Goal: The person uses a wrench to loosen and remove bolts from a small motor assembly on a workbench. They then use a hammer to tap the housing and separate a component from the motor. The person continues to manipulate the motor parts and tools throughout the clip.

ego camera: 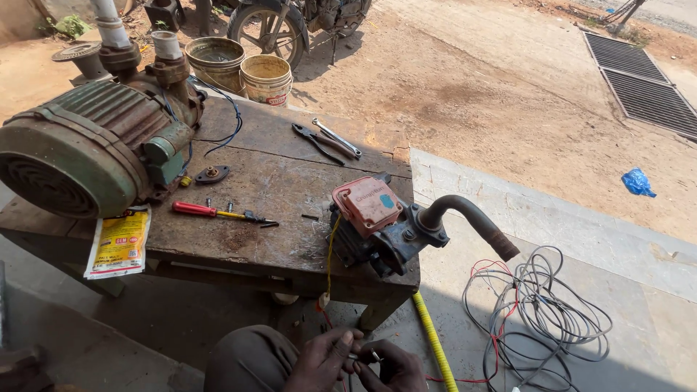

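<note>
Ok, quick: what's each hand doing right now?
Left hand: fingers pinched shut on a small metal part.
Right hand: closed on the same small part, fingertips meeting the left's.

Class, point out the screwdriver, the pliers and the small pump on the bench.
Screwdriver [193,209]: head view, red handle.
Pliers [314,140]: head view, near the joint.
Small pump [367,205]: head view, reddish top cover.

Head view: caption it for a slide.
Both hands, left hand and right hand, pinch wire ends below a workbench bearing a small pump.
</note>
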